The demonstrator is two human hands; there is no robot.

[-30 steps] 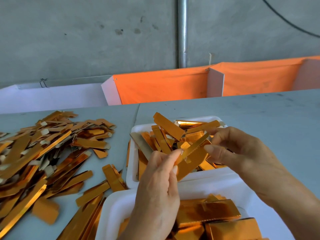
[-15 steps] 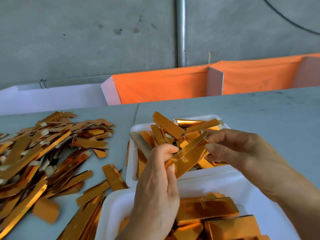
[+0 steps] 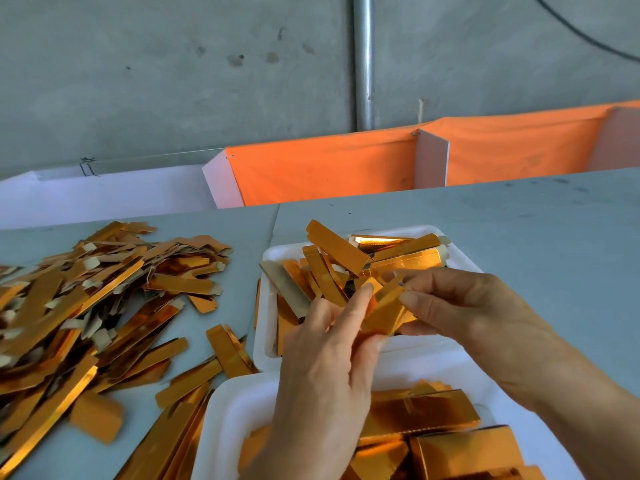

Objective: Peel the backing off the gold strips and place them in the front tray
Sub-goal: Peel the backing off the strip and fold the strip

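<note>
Head view: left hand [image 3: 329,344] and right hand [image 3: 460,306] both pinching one gold strip [image 3: 382,311], holding it over the far tray [image 3: 460,258]. Best peeling slowly from one end, keeping fingers tight, then dropping it into the tray.

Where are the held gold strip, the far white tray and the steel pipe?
held gold strip [image 3: 382,311], head view, its middle.
far white tray [image 3: 460,256], head view, right rim.
steel pipe [image 3: 363,64], head view, mid-shaft.
</note>
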